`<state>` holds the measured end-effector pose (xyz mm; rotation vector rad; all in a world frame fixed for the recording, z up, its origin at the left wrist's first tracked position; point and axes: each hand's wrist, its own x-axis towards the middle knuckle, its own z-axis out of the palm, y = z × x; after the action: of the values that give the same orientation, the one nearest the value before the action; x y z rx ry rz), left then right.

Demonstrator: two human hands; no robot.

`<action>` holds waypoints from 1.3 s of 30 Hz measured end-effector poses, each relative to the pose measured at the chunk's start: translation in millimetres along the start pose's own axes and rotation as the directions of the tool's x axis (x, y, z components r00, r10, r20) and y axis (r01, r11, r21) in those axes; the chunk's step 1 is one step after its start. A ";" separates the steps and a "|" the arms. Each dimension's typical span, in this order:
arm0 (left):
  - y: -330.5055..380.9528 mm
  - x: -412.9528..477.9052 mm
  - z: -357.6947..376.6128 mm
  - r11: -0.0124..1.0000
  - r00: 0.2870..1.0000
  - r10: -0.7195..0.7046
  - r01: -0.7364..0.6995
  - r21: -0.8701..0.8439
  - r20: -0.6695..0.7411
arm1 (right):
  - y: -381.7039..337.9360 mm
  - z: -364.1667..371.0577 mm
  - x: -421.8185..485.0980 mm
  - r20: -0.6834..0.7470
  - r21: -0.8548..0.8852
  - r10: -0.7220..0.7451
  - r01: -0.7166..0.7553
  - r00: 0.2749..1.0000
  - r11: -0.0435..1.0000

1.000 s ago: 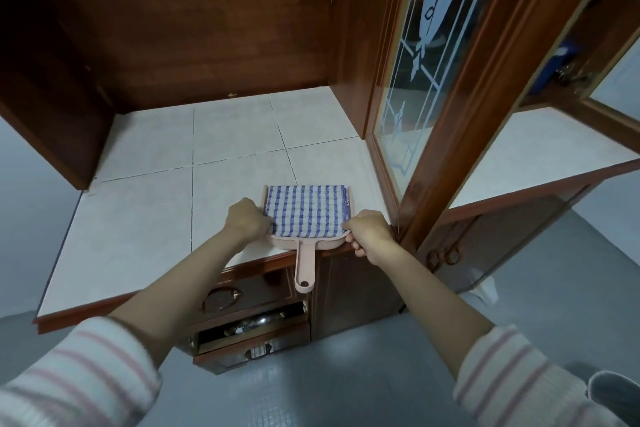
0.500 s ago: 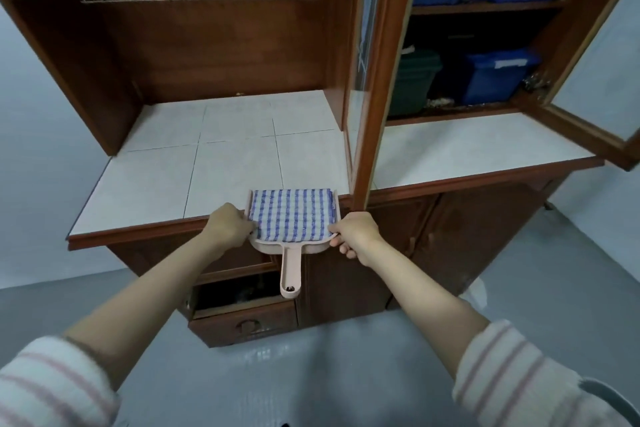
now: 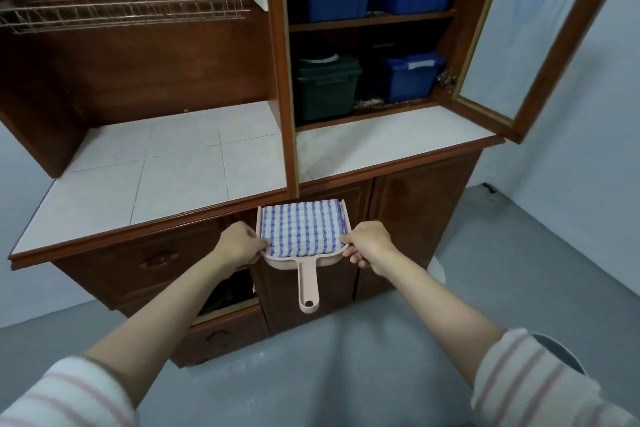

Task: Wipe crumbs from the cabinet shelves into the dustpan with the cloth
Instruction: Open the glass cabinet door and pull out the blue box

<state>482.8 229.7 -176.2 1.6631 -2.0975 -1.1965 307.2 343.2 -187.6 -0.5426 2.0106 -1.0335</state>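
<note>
A pink dustpan [image 3: 308, 282] hangs in the air just in front of the cabinet's counter edge, handle pointing toward me. A folded blue-and-white checked cloth [image 3: 302, 228] lies in its tray. My left hand [image 3: 239, 243] grips the dustpan's left rim, and my right hand [image 3: 367, 243] grips its right rim. The white tiled counter [image 3: 145, 170] lies beyond the pan. Behind the open door, crumbs [image 3: 370, 103] speckle the lower wooden shelf [image 3: 398, 107].
Blue bins [image 3: 408, 78] and a dark green bin [image 3: 325, 87] stand on the shelves at right. The glass door [image 3: 540, 45] hangs open to the right. A wire rack [image 3: 128, 12] spans the upper left. A drawer [image 3: 228, 295] below stands ajar.
Both hands lifted the dustpan with the cloth off the counter and drew it back toward me and to the right. My view pulled back and rose, revealing the shelves with bins.
</note>
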 end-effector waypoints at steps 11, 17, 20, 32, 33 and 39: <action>90.0 5.6 84.5 0.984 0.982 0.138 -0.120 -0.132 0.133 | 37.1 -110.3 4.4 -0.303 0.157 0.044 0.005 0.952 0.988; 139.5 32.6 118.9 0.979 0.962 0.180 -0.155 -0.135 0.204 | 42.0 -156.1 23.2 -0.389 0.247 0.104 -0.005 0.915 0.969; 157.9 46.8 134.6 0.978 0.957 0.178 -0.147 -0.145 0.229 | 39.3 -173.9 40.4 -0.417 0.276 0.119 0.001 0.901 0.961; 247.1 175.5 170.1 0.984 0.952 0.140 -0.103 -0.145 0.272 | -9.7 -224.5 174.0 -0.451 0.293 0.145 -0.007 0.880 0.956; 255.0 189.5 172.4 0.984 0.950 0.137 -0.097 -0.152 0.282 | -17.2 -229.8 188.7 -0.451 0.298 0.145 -0.004 0.880 0.954; 286.3 241.5 187.3 0.988 0.946 0.136 -0.107 -0.111 0.294 | -37.2 -252.1 244.5 -0.472 0.277 0.149 -0.014 0.869 0.961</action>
<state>81.1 111.3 -173.2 1.3592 -2.2363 -1.5649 -40.2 279.8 -179.8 -0.0422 2.2461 -1.4718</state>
